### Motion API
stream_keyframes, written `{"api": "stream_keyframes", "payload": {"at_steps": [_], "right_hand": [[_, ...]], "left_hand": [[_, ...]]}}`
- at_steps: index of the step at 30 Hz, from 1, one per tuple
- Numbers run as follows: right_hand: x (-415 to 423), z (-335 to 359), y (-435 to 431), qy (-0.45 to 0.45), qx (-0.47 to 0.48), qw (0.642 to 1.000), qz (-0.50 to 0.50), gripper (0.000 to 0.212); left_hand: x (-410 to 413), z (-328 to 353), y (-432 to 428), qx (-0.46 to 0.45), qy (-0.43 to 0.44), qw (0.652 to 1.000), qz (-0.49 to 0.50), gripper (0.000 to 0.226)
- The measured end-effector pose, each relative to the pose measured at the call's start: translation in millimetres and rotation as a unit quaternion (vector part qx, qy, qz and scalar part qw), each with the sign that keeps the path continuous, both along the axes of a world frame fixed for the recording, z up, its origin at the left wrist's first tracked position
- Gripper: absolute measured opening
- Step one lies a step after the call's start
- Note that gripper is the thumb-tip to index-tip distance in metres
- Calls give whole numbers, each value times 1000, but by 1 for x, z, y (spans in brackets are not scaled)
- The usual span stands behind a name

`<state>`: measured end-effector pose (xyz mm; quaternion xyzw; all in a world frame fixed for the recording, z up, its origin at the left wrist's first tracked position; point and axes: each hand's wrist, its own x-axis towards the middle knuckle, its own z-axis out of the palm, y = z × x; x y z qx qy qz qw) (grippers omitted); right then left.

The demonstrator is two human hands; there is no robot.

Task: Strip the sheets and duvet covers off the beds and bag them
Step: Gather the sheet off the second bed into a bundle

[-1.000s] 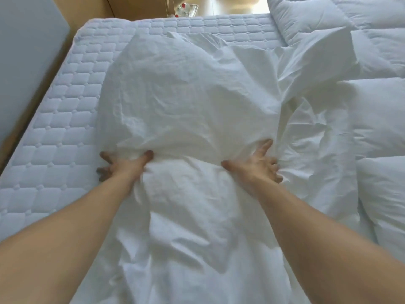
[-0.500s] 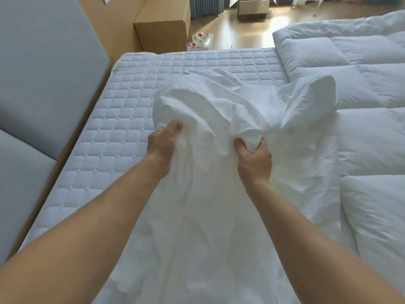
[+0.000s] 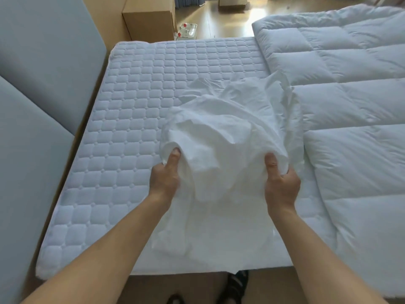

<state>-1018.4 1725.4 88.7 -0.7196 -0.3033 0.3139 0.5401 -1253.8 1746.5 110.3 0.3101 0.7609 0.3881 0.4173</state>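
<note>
Since half a second ago both hands have drawn back toward the near edge of the bed, and more of the quilted white mattress (image 3: 131,106) lies bare beyond them. The left hand (image 3: 165,178) and the right hand (image 3: 281,185) each clench a fistful of the crumpled white cotton sheet (image 3: 221,137), thumbs pressed on top of the folds, the other fingers buried in the cloth. The gathered bulk billows just beyond the fingers and between the two hands, so its long axis runs across, from one fist to the other. A looser tail trails away past the right-hand fingers and lies against the puffy white channel-stitched duvet (image 3: 350,106), while the slack below the wrists spreads on the mattress as far as its near edge. The right hand is the nearer to that trailing part, so it is probably the one to rake the rest in, away from the duvet. No bag shows anywhere in view, so the bagging appears not yet begun. To the outside of the left-hand fingers stands a grey padded headboard (image 3: 43,62).
</note>
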Motion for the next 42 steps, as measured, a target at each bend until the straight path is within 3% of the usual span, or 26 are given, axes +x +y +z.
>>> {"api": "stream_keyframes", "payload": {"at_steps": [3,7,10,12,13,15,18,20,22,24,26,28,31,34,36,39,42], "right_hand": [[-2,-19,-65,5,-54,998,-10,52],[-2,-63,-134,-18,-264,964,15,53],[4,-80,-148,-51,-376,925,36,60],[6,-77,-140,-77,-398,914,32,62],[6,-73,-131,-109,-383,917,26,64],[-2,-54,-110,-175,-267,947,23,68],[-28,-25,-70,-247,-101,957,117,74],[-43,-26,-46,-304,-126,918,224,80],[-46,-45,-35,-359,-225,848,318,86],[-38,-76,-45,-395,-328,781,354,92],[-28,-106,-66,-392,-401,751,348,99],[-25,-128,-82,-364,-427,763,320,105],[-31,-143,-89,-295,-424,815,262,116],[-33,-149,-91,-137,-428,876,173,140],[-29,-150,-90,-55,-432,890,132,153],[-23,-147,-80,9,-418,902,108,157],[-28,-134,-64,148,-270,947,86,139]], "left_hand": [[-17,-28,-53,-50,5,999,-11,53],[-36,-81,-118,-179,10,983,-42,57],[-53,-99,-134,-261,79,958,-87,54],[-61,-94,-122,-251,162,952,-63,57],[-60,-87,-111,-213,210,952,-58,59],[-49,-68,-86,-77,278,952,-100,63],[-7,-48,-51,75,330,907,-250,72],[20,-54,-36,65,331,881,-331,69],[33,-79,-31,10,325,875,-360,61],[29,-113,-46,-57,331,872,-355,63],[15,-146,-73,-134,328,871,-339,71],[3,-174,-97,-196,308,878,-308,80],[-3,-195,-105,-242,250,900,-262,96],[0,-196,-95,-272,179,923,-203,108],[0,-195,-87,-280,142,933,-174,110],[1,-186,-74,-250,91,954,-135,118],[16,-165,-54,-148,-73,984,-70,114]]}}
